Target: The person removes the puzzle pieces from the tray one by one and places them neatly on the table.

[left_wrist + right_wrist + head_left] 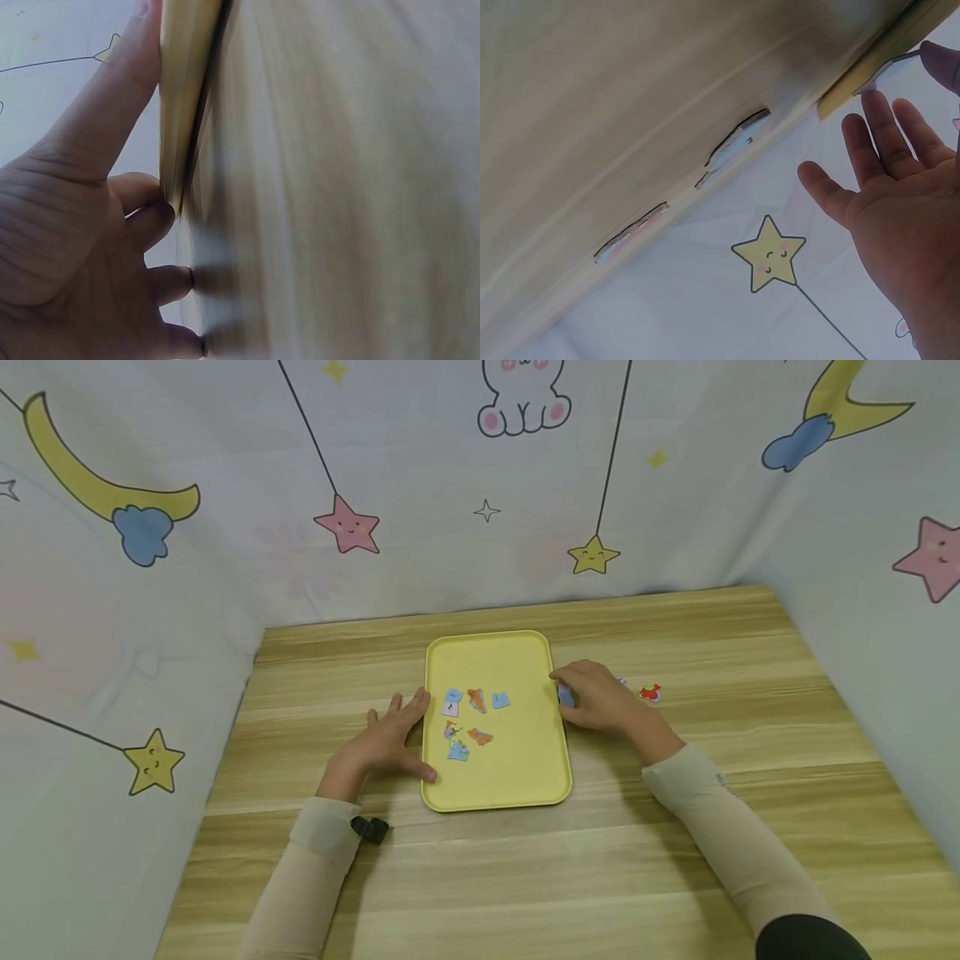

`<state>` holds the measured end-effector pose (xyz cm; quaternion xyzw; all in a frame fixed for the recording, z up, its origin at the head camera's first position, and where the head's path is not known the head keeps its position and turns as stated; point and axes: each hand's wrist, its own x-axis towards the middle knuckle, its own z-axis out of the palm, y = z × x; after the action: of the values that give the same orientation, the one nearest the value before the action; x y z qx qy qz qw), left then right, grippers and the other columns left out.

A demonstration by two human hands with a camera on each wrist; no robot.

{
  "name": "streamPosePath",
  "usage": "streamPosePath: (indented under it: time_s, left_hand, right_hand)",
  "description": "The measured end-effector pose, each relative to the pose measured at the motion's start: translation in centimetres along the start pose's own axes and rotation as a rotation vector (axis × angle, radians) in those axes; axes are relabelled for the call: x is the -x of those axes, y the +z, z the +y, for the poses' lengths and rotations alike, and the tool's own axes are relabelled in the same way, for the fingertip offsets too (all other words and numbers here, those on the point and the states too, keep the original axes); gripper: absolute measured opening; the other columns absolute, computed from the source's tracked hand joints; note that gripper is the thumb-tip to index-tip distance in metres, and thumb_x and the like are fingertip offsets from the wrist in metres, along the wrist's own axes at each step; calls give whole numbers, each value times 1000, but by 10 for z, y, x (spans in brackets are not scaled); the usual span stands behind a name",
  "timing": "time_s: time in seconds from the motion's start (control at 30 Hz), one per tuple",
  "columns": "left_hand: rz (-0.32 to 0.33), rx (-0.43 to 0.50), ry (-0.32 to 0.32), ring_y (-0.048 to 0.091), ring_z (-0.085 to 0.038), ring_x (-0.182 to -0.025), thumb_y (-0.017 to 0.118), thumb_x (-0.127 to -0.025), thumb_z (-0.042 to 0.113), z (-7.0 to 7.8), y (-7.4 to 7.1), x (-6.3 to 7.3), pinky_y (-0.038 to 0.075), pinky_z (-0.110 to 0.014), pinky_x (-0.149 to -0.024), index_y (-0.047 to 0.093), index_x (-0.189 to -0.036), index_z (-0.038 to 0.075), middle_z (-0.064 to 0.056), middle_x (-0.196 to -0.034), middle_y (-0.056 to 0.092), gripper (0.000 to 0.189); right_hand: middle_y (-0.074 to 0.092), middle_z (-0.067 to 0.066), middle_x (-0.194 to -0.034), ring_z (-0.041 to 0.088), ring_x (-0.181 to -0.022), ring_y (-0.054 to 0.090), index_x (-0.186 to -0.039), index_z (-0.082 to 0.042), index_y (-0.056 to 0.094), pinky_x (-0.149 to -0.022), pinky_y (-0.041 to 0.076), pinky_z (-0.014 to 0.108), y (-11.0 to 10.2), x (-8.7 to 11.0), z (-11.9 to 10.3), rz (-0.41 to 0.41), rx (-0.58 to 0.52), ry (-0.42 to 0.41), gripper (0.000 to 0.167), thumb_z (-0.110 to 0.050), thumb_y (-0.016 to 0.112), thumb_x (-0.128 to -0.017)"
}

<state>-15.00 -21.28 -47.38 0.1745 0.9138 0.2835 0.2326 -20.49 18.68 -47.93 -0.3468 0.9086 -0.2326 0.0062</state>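
Resting spread (head view), left hand (384, 737) touches the rim of a round-cornered yellow tray (525, 760); right hand (598, 695) pinches blue pc (566, 696) at tray's R edge. Jagged flat pcs (453, 702) lie on tray, red pc (650, 693) R of it on wood-grain table (465, 885). L wrist view: thumb (112, 105) meets tray's smooth side. R wrist view: pinched pc looks thin, by tray; dark-edged pcs (632, 233) apart from it.

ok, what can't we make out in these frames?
- Head: fine detail on pieces in the tray, too small.
- Head: held piece, partly covered by the right hand.
- Left wrist: tray's top face, hidden by its side wall.
- Right wrist: most of the tray, cut off at upper right.
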Motion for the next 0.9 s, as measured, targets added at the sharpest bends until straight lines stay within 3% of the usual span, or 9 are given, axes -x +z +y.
streamPosePath:
  time_s: [0.9]
  left_hand:
    - [-1,13,-4,-14,-42,-160,100,-64,48,1,0,-1,-17,-73,-117,9,-170,9,-7,-177,1,146]
  right_hand:
    - [67,23,-129,40,-120,60,-135,3,63,-105,44,62,-5,8,16,-64,54,118,52,-11,72,-85]
